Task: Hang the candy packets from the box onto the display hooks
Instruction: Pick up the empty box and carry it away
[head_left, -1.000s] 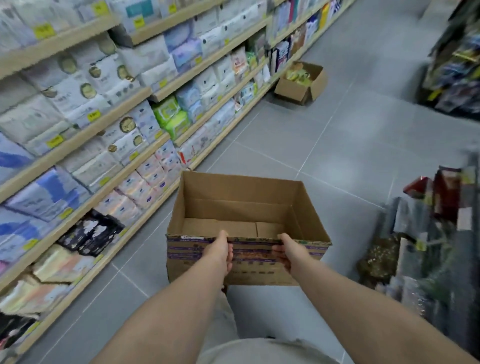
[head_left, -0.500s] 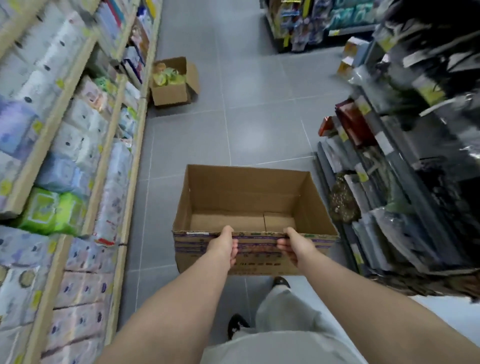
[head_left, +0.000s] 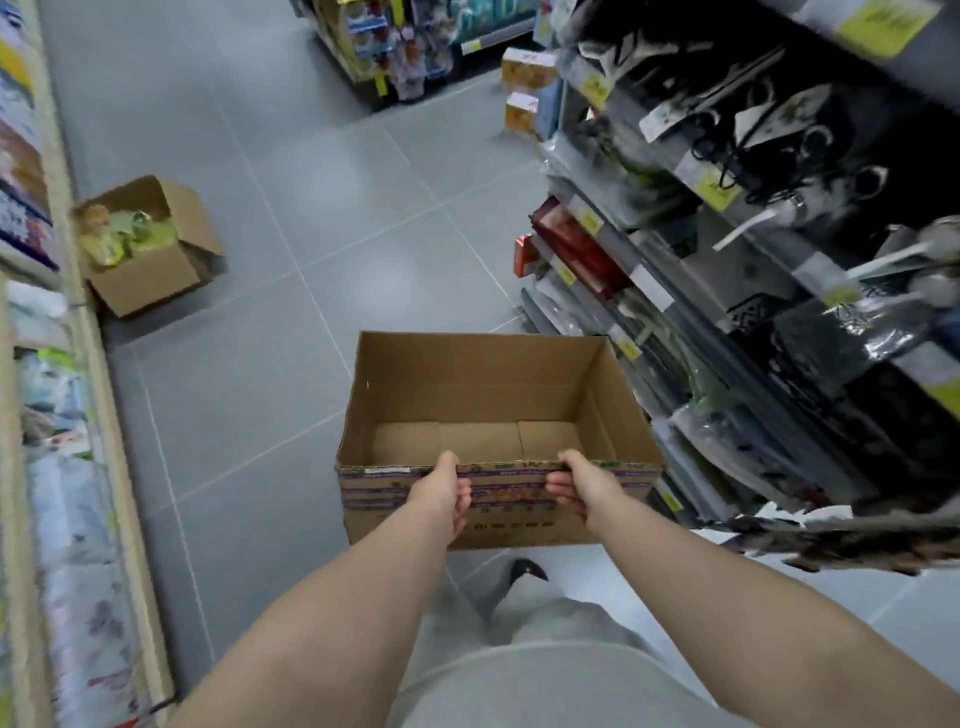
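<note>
Well, from my head camera I see the brown box (head_left: 488, 384) in the middle of the frame, held up over the grey floor (head_left: 322, 171). My left grip (head_left: 441, 491) and my right grip (head_left: 579, 486) both hold its near wall, just under the rim, with fingers curled tight on the cardboard. I use two grips side by side so the box is level and does not tip.

The box is open on top. I see only its bare bottom and no candy packets in it, so I think this box is done.

At the right of the frame are the display hooks (head_left: 753, 228), with dark packets (head_left: 810, 140) hanging on them, just beside the box.

In the upper left a second box (head_left: 150, 280) sits on the floor by the shelf (head_left: 98, 364). It has green and yellow packets (head_left: 117, 236) in it. They may be more candy, but I cannot tell. I guess my empty box should go down somewhere out of the way.
</note>
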